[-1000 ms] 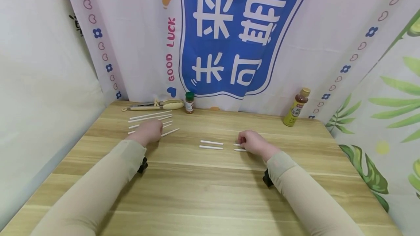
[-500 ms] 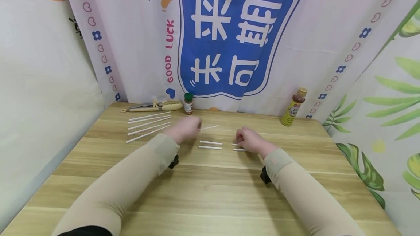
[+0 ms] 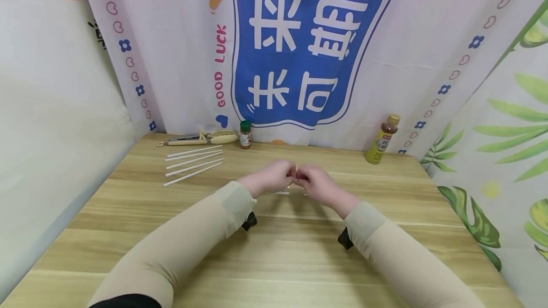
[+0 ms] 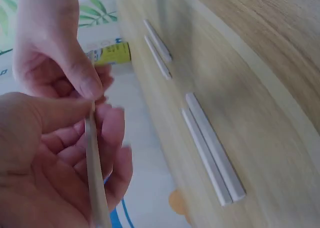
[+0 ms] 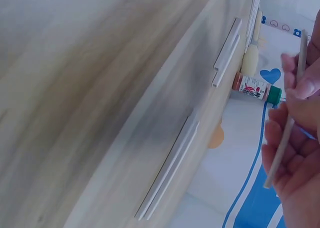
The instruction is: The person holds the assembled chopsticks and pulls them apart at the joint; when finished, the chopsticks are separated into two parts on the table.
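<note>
One wood-grained desk [image 3: 274, 260] carries everything, with the green-capped jar [image 3: 245, 136] at its back edge. Tongs [image 3: 222, 137] lie just left of the jar and a yellow bottle [image 3: 382, 140] stands well to its right, perhaps to leave the front free. Right of the jar and nearer the person, the left hand [image 3: 273, 176] and right hand [image 3: 320, 185] meet, fingers of both pinching one pale stick [image 5: 278, 152] around its middle, likely for control from both sides. Several long sticks [image 3: 192, 174] fan out left of the jar, spaced seemingly for easy picking. Shortest, a near pair [image 4: 216, 146] and far pair [image 4: 158, 40] of sticks lie right of the jar, apparently grouped by likeness.
</note>
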The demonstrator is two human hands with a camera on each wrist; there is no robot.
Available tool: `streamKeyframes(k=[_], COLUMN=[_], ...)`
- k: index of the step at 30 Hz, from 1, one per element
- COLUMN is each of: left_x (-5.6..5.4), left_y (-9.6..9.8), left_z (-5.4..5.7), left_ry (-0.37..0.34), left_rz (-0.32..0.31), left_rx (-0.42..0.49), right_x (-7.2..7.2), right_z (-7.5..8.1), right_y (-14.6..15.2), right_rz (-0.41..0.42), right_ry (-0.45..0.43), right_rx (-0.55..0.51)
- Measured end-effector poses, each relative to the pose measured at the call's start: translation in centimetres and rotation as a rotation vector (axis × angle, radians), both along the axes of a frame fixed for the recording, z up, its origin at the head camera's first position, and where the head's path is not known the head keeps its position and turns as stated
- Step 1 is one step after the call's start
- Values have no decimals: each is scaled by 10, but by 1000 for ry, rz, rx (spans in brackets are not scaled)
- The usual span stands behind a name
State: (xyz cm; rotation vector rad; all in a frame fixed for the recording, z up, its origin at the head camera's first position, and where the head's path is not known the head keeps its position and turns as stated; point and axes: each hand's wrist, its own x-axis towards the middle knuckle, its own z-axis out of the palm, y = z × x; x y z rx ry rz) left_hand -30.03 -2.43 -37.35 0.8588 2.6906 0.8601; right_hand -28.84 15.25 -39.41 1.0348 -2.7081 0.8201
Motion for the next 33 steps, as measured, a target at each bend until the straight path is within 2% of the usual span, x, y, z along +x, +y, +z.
streamKeyframes(k=[2, 6, 9, 13, 19, 23, 29, 31, 33], left_x=[1, 3, 3, 5, 7, 8, 15, 17, 19], left_y=[-1, -5, -8, -13, -21, -24, -16, -14, -12], left_z=[0, -2, -3, 2, 9, 9, 6, 4, 5], left_ry=[-32, -93, -150, -225, -302, -270, -122, -98, -103], left_rz=[-29, -131, -195, -238, -289, -285, -249, -253, -267], left_rx=[21, 54, 116, 197, 210, 177, 80, 64, 75], right_x=[3, 9, 15, 21, 27, 30, 33, 34, 35], right_z=[1, 3, 7, 13, 23, 22, 19, 19, 18], right_y=[3, 9, 12, 15, 20, 23, 20, 19, 19], right_rz=[9, 16, 23, 57, 101, 123, 110, 97, 88], right_ry=[-10, -49, -85, -99, -86, -71, -59, -43, -27], right_rx=[5, 57, 48, -2, -14, 16, 59, 81, 96])
